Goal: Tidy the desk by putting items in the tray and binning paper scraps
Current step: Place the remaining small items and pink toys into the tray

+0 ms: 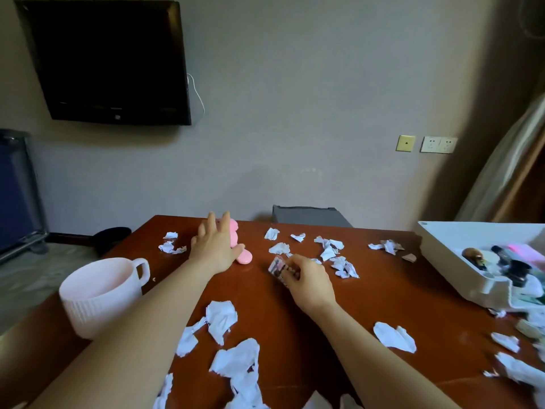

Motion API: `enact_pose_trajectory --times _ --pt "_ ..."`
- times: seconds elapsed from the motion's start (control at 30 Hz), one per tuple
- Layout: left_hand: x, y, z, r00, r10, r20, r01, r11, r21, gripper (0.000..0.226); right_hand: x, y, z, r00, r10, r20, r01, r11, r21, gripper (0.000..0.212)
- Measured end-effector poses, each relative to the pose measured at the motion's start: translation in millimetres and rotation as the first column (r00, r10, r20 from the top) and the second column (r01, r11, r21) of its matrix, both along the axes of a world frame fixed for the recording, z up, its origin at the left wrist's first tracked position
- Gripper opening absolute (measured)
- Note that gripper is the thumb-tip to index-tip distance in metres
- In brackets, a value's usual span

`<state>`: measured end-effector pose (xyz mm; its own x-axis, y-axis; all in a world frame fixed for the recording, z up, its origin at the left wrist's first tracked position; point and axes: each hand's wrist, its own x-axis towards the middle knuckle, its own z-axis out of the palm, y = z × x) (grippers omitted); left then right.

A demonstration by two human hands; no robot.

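1. Fingers (225, 224) of the left hand (216, 246) are straight and spread wide, gripping nothing. The palm lies over a pink toy (245, 257) near the far edge of the desk (383, 290) and hides the toy's middle. Whether the hand touches the toy cannot be told.
2. Fingers (292, 268) of the right hand (309, 278) are curled round a small printed packet (276, 264). The packet sits at mid-desk, just right of the pink toy, with its near part covered by the hand.
3. White paper scraps (221, 317) litter the red-brown desk. A pair lies just left of the left hand, and a loose row runs along the far side to the right of both hands. Larger pieces lie between the two forearms, and more lie at the near right corner.
4. Several scraps lie between the right hand and the white tray (436, 243), which sits at the desk's right edge. The tray holds a handful of dark and coloured items, too blurred to name.
5. At the desk's left edge, beside the left forearm, a pale ribbed bin (100, 299) with a side handle stands upright.
6. Behind the desk are a grey chair back (309, 215), a dark television (109, 60) on the wall and wall sockets (439, 144) to the right.
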<state>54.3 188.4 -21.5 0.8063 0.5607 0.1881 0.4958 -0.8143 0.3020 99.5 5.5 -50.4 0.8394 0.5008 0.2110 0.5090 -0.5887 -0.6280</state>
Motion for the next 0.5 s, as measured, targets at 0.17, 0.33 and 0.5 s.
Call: enact_pose_trajectory --times 0.17,0.33,0.5 --pt "28.8 22.2 7.6 0.997 -0.026 -0.066 0.024 0.999 -0.028 0.061 10.8 3.4 -2.5 0.999 -0.02 -0.025 0.02 1.0 0.018 0.02" --pt "40.2 25.9 9.5 0.997 -0.065 -0.044 0.063 0.997 -0.048 0.043 10.0 1.8 -0.7 0.998 -0.009 -0.056 0.011 0.999 0.043 0.024" --pt "34.8 18.5 8.1 0.996 -0.08 -0.047 0.077 0.995 -0.06 0.043 6.3 -2.8 1.8 0.994 -0.024 -0.104 0.03 0.998 0.055 0.027"
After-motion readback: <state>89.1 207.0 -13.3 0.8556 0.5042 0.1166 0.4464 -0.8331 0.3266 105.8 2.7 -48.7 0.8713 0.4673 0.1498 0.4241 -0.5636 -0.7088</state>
